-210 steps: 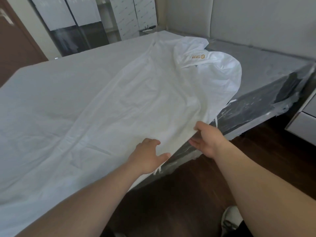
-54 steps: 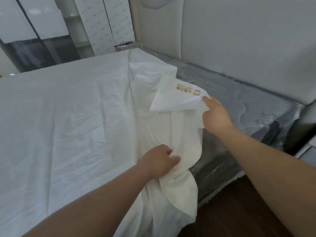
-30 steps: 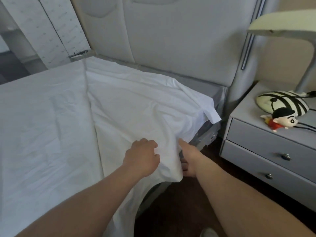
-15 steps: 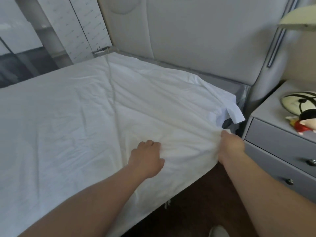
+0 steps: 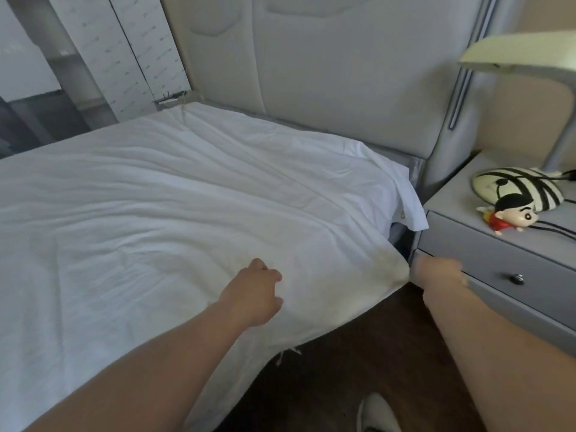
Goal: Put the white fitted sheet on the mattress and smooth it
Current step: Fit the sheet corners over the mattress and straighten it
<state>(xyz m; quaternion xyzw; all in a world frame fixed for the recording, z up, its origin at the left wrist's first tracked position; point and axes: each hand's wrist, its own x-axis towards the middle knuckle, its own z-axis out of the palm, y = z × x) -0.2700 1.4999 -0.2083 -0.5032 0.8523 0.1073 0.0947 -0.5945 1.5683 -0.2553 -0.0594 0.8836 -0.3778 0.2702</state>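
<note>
- Since half a second ago the right hand (image 5: 436, 272) has dropped lower beside the near right corner of the mattress (image 5: 416, 169), dragging the white fitted sheet (image 5: 187, 213) further down over that corner.
- The right grip looks clenched on the sheet's edge, though blur and cloth hide the fingers; probably pulling the hem toward the underside.
- The left hand (image 5: 254, 291) bunches sheet fabric on top, likely anchoring it against the pull.
- A loose flap with a label hangs at the far right corner, untucked.
- The nightstand (image 5: 498, 254) drawers are closed; their contents are hidden.
</note>
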